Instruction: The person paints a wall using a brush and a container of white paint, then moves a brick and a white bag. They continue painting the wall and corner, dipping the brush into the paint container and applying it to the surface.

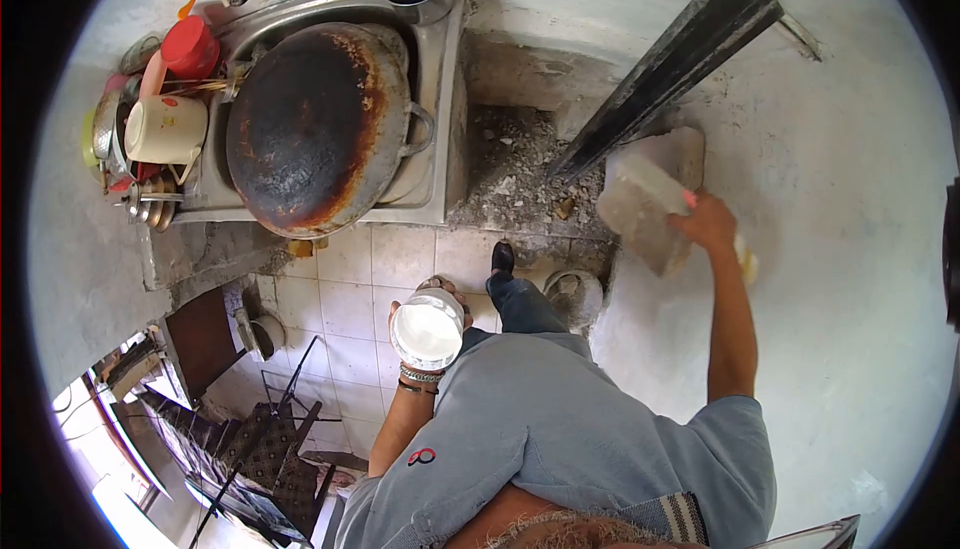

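My left hand (440, 287) is wrapped round a round tub (396, 332) with white contents, held upright in front of my waist. Off to the right, my right hand (706, 222) grips a pale, flat tool (650, 181) with a yellowish end below the hand. Motion blurs this tool, so I cannot tell its exact kind. It overlaps a rough greyish patch (660, 239) on the whitish wall (830, 279).
A dark metal beam (670, 69) leans over rubble (515, 164). At left, a soot-blackened pan (300, 129) covers the steel sink (455, 79), beside a metal cup (415, 9) and a cream mug (165, 131). Tiles (345, 294) cover the floor; a bucket (573, 299) stands by my leg.
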Motion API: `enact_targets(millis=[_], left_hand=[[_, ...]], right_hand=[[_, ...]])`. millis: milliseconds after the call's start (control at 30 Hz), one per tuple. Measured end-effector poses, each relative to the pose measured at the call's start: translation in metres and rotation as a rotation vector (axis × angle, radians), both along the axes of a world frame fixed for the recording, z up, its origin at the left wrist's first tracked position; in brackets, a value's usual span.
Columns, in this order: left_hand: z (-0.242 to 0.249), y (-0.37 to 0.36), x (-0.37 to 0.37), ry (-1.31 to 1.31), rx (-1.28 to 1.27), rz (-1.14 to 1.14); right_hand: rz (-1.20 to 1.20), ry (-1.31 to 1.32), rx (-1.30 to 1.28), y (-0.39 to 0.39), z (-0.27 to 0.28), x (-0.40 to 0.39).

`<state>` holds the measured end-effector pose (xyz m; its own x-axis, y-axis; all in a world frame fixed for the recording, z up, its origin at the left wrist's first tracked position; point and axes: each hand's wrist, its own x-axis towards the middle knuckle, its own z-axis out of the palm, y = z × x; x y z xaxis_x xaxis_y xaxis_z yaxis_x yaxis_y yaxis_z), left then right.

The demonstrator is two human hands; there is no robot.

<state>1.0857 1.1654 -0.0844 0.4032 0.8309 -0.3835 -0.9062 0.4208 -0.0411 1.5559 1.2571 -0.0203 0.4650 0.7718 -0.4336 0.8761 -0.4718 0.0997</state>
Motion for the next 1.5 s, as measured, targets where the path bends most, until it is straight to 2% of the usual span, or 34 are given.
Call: enact_targets(millis=[133, 200, 367, 500, 700, 800, 833, 900, 1000, 1100, 1200, 1300, 1500], left_hand=[[0.008, -0.012, -0.024, 0.050, 0.025, 0.038], [0.007, -0.025, -0.039, 0.050, -0.059, 0.086], [-0.002, -0.055, -0.071, 0.072, -0.121, 0.160], [-0.007, -0.068, -0.079, 0.110, -0.137, 0.198], [-0.010, -0.061, -0.070, 0.001, -0.120, 0.184], [-0.011, -0.053, -0.064, -0.052, -0.094, 0.169], [-0.011, -0.051, -0.062, -0.060, -0.091, 0.162], [-0.009, -0.047, -0.064, 0.003, -0.047, 0.143], [0.010, -0.031, -0.054, 0.140, 0.033, 0.075], [0.011, -0.027, -0.054, 0.174, -0.016, 0.067], [0.006, -0.027, -0.054, 0.194, -0.066, 0.071], [0.011, -0.023, -0.045, 0.221, -0.084, 0.051], [0.001, -0.016, -0.027, 0.232, -0.076, 0.002]], right_hand=[[-0.037, 0.131, -0.081, -0.011, -0.105, -0.043], [-0.063, 0.204, -0.071, -0.013, -0.162, -0.067], [-0.229, 0.330, -0.103, 0.012, -0.225, -0.124], [-0.425, 0.375, -0.105, 0.036, -0.283, -0.122], [-0.245, 0.241, -0.008, 0.020, -0.273, -0.066], [-0.276, 0.265, 0.245, -0.023, -0.267, -0.046], [-0.318, 0.275, 0.259, -0.038, -0.264, -0.045], [-0.424, 0.282, 0.289, -0.066, -0.257, -0.035], [-0.531, 0.265, 0.480, -0.105, -0.257, -0.003], [-0.568, 0.158, 0.629, -0.105, -0.244, 0.034], [-0.519, -0.006, 0.560, -0.078, -0.223, 0.071], [-0.516, 0.003, 0.593, -0.043, -0.210, 0.094], [-0.641, -0.009, 0.396, -0.004, -0.257, 0.151]])
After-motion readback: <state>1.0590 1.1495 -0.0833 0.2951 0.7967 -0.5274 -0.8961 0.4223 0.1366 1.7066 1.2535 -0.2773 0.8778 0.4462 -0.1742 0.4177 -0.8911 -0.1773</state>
